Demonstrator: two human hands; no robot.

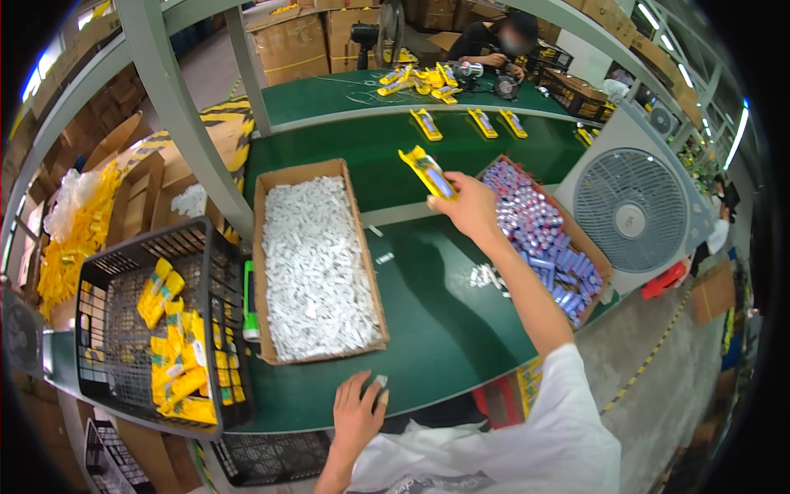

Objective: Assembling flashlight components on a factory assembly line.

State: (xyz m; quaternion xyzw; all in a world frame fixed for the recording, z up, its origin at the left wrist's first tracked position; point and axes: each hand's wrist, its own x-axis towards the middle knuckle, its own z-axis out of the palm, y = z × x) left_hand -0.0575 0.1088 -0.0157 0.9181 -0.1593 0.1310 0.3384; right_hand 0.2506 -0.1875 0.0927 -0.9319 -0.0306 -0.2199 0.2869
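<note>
My right hand [471,206] is stretched out over the green work surface. It grips a yellow packet [429,174] with a blue-violet cylinder showing in it. Near the front edge of the table, my left hand [358,416] has its fingers curled, with a small white piece [381,380] at the fingertips. Ahead of that hand stands a long cardboard box [380,317] full of small white pieces. Beside my right forearm is an open carton [605,262] of blue-violet cylinders with shiny ends. A small pile of white pieces [487,277] lies next to the carton.
A black plastic crate [103,329] with yellow packets stands at the left. A grey box fan [629,214] is at the right. Several yellow packets [482,123] lie along the far belt. Across it, a person [498,49] works near heaped packets [428,81]. A metal post [181,99] rises at the left.
</note>
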